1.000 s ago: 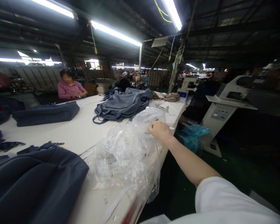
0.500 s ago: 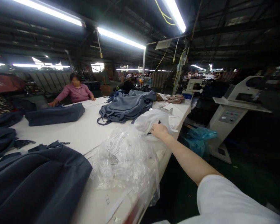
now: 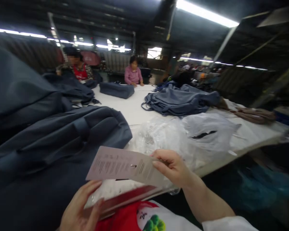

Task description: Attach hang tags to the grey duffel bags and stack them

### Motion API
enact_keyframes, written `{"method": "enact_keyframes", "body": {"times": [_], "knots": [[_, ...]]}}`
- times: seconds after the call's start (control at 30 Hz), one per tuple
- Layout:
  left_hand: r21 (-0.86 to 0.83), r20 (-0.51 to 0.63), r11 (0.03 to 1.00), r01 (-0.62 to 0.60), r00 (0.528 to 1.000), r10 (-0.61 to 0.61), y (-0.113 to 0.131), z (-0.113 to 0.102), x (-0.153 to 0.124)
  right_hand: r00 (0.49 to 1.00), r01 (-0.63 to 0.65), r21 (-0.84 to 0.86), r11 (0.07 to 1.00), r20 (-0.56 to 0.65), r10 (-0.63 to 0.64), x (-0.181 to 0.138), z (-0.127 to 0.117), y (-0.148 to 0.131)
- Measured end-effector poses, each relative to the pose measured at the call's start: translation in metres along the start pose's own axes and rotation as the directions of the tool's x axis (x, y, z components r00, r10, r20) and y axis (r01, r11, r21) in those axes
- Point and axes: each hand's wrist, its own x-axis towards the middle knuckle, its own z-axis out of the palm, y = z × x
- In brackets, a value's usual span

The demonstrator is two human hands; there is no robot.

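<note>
Between thumb and fingers, my right hand (image 3: 173, 166) grips the right end of a pale printed card tag (image 3: 118, 163), held tilted over the table's near edge. Just below the tag's left corner is my left hand (image 3: 80, 205), its fingers apart; nothing shows in its grasp. A dark blue bag (image 3: 98, 128) lies to the left, close to the tag. Behind my right hand sit crumpled clear plastic bags (image 3: 163, 134) and a white plastic bag (image 3: 207, 128) with a dark item showing in it.
A pile of blue bags (image 3: 180, 99) rests farther back on the white table (image 3: 139, 96). Brown straps (image 3: 255, 115) lie at the right. Across the table are a person in pink (image 3: 133, 75) and another in a red apron (image 3: 80, 73). A large dark bag (image 3: 19, 86) rises at left.
My right hand has come back from the white plastic bag and now holds the tag in front of me. My left hand has entered the view. The view has swung left.
</note>
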Motion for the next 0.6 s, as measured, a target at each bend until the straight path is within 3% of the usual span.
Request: {"method": "enact_keyframes", "body": {"times": [0.07, 0.13, 0.23, 0.3, 0.4, 0.5, 0.6], "knots": [[-0.018, -0.058, 0.996, 0.092, 0.994, -0.093, 0.003, -0.001, -0.007, 0.982, -0.069, 0.175, 0.982, 0.185, 0.036, 0.012, 0.033, 0.014], [-0.157, 0.061, 0.962, 0.222, 0.975, -0.215, 0.007, -0.001, -0.008, 0.945, -0.209, 0.304, 0.930, 0.309, 0.112, 0.021, 0.065, 0.028], [-0.336, 0.312, 0.849, 0.408, 0.899, -0.308, 0.012, 0.000, -0.005, 0.861, -0.465, 0.455, 0.760, 0.431, 0.269, 0.028, 0.101, 0.045], [-0.352, 0.336, 0.845, 0.402, 0.897, -0.287, 0.011, 0.002, -0.005, 0.815, -0.567, 0.522, 0.637, 0.466, 0.344, 0.030, 0.118, 0.053], [-0.482, 0.210, 0.815, 0.322, 0.945, -0.250, 0.004, 0.004, -0.008, 0.776, -0.629, 0.570, 0.528, 0.495, 0.391, 0.030, 0.133, 0.060], [-0.612, 0.113, 0.736, 0.289, 0.953, -0.280, -0.002, 0.004, -0.010, 0.766, -0.639, 0.524, 0.563, 0.494, 0.411, 0.028, 0.142, 0.064], [-0.398, 0.116, 0.891, 0.219, 0.975, -0.188, 0.001, 0.006, -0.005, 0.770, -0.635, 0.481, 0.605, 0.460, 0.442, 0.026, 0.152, 0.066]]}}
